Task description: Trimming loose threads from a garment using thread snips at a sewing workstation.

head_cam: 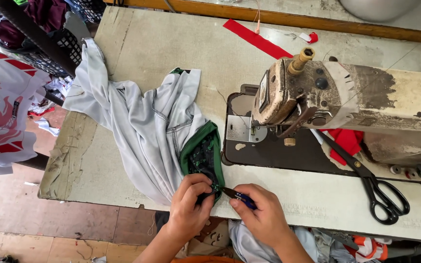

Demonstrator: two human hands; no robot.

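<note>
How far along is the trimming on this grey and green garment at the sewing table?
Stitching already runs along the grey garment. In hand: the left hand pinches the green collar while the right hand works small snips at its edge. The garment remains bunched and unfolded; large scissors lie aside.

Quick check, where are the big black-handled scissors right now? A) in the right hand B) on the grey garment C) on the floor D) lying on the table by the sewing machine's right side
D: the black-handled scissors lie on the table beside the sewing machine, while the right hand holds only a small blue snipper at the green-edged garment.
</note>
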